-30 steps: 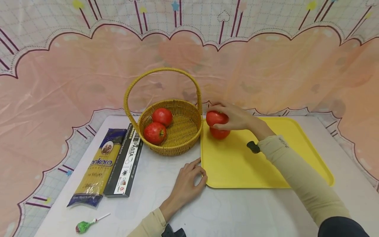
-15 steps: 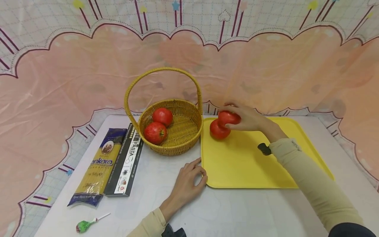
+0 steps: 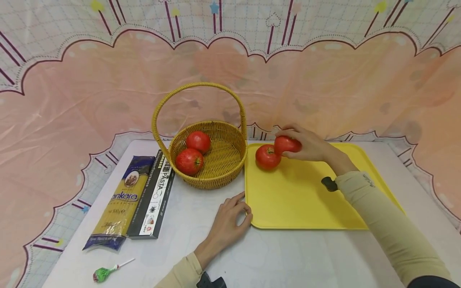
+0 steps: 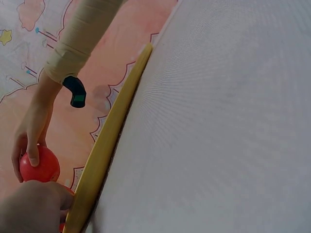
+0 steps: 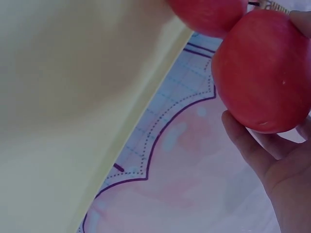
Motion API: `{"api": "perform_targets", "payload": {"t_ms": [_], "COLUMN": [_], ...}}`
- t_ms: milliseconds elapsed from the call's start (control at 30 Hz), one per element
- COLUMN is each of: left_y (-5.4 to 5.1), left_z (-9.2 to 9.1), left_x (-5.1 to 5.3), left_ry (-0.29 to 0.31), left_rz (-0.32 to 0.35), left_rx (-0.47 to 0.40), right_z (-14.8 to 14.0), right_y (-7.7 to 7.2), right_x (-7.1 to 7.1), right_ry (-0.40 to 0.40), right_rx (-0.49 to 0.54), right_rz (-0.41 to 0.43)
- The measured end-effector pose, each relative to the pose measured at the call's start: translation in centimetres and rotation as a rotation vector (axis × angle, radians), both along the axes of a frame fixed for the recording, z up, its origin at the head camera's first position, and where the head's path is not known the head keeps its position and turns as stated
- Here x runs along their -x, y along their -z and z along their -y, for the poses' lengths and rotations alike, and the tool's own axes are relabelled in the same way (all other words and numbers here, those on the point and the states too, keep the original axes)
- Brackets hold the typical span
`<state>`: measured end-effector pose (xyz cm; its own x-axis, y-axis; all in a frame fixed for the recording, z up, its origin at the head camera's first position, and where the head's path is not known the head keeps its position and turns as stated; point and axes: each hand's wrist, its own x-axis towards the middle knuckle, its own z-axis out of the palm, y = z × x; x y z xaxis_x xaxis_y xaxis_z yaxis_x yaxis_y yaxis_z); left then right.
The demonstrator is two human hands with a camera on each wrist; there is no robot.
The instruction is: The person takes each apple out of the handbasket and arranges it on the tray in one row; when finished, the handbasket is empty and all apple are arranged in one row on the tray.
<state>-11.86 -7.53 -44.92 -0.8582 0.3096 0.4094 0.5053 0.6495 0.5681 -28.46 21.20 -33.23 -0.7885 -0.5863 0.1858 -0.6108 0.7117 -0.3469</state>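
My right hand [image 3: 301,145] grips a red tomato [image 3: 286,144] from above, over the back left part of the yellow tray [image 3: 306,200]. In the right wrist view, fingers spread around the smooth tomato [image 5: 265,73]. A second red tomato [image 3: 267,157] sits on the tray just left of it; the two look in contact or nearly so. By the tray's left edge my left hand [image 3: 226,224] rests on the table, thumb and forefinger loosely bent in a ring, fingertips at the rim. The left wrist view shows that hand [image 4: 31,208] beside the rim, partly hiding the tray's near end.
A wicker basket [image 3: 225,170] with a tall handle holds two red apples [image 3: 189,162], left of the tray. Further left lie a spaghetti bag [image 3: 122,204] and a black pasta box [image 3: 153,200]. A green-wrapped lollipop [image 3: 102,275] lies at the front left. A patterned cloth [image 3: 306,92] hangs behind.
My right hand has moved right with its tomato, from above the other tomato to its right side, uncovering that one. The left hand has stayed in place.
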Motion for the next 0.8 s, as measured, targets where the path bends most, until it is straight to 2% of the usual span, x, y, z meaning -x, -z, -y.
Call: {"api": "perform_targets", "payload": {"t_ms": [367, 633, 800], "left_y": [-0.1, -0.1, -0.1], "left_z": [0.1, 0.1, 0.1], "left_x": [0.0, 0.0, -0.1], "left_ry": [0.003, -0.005, 0.000], "left_rz": [0.000, 0.002, 0.012], "left_rx": [0.007, 0.011, 0.005], "right_z": [-1.1, -1.4, -1.9], "right_y": [0.7, 1.3, 2.3], "right_x": [0.2, -0.1, -0.2], "right_ry": [-0.006, 0.045, 0.037], "right_rx": [0.002, -0.062, -0.105], "right_rz": [0.005, 0.044, 0.050]}}
